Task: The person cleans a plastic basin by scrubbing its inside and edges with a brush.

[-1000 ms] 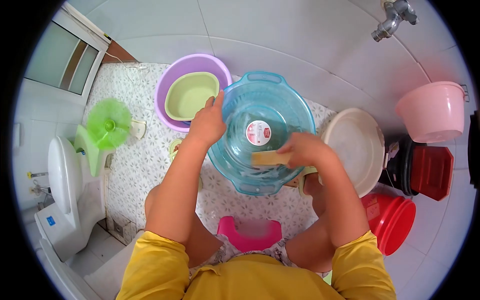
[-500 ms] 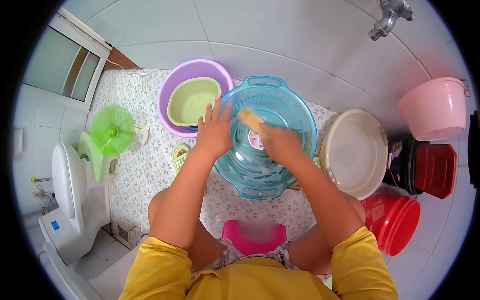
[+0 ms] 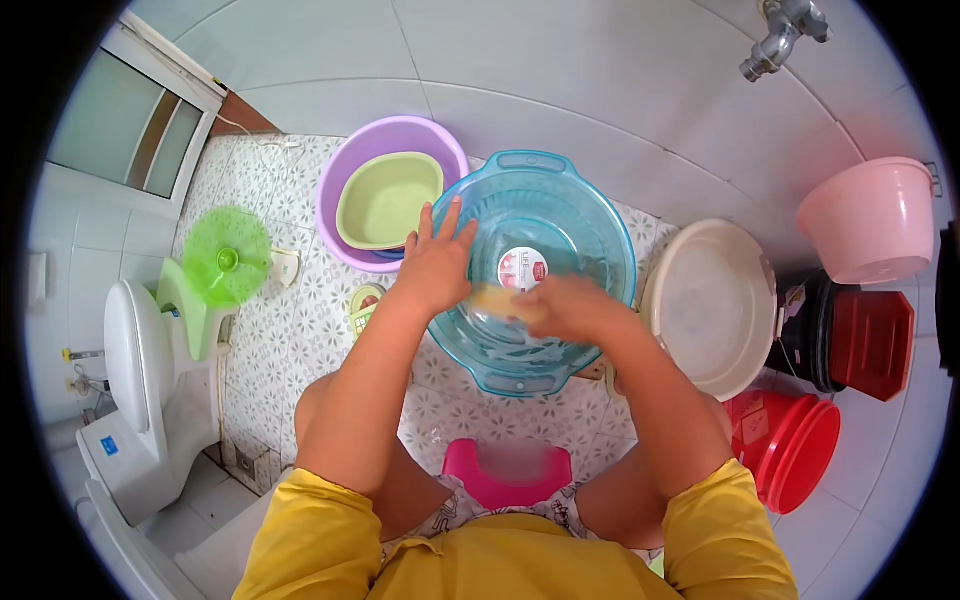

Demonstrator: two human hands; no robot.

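Note:
A see-through blue plastic basin (image 3: 600,215) with two handles stands in front of me, a round label (image 3: 522,268) on its bottom. My left hand (image 3: 438,262) rests on the basin's left rim, fingers stretched out and apart. Inside the basin, my right hand (image 3: 568,308) is closed around one end of a tan scrub brush (image 3: 508,303). Motion blurs the brush, so its bristles cannot be made out. Whitish smears show on the basin's near inner wall.
To the left are a purple basin (image 3: 330,215) with a pale green one (image 3: 390,200) inside, and a toilet (image 3: 140,360). A cream basin (image 3: 708,310), red buckets (image 3: 800,450) and a pink bucket (image 3: 865,215) stand right. A tap (image 3: 780,45) juts from the wall.
My right hand has swept the brush from beyond the label toward me, uncovering the label and turning the brush nearly sideways. The left hand stays on the rim.

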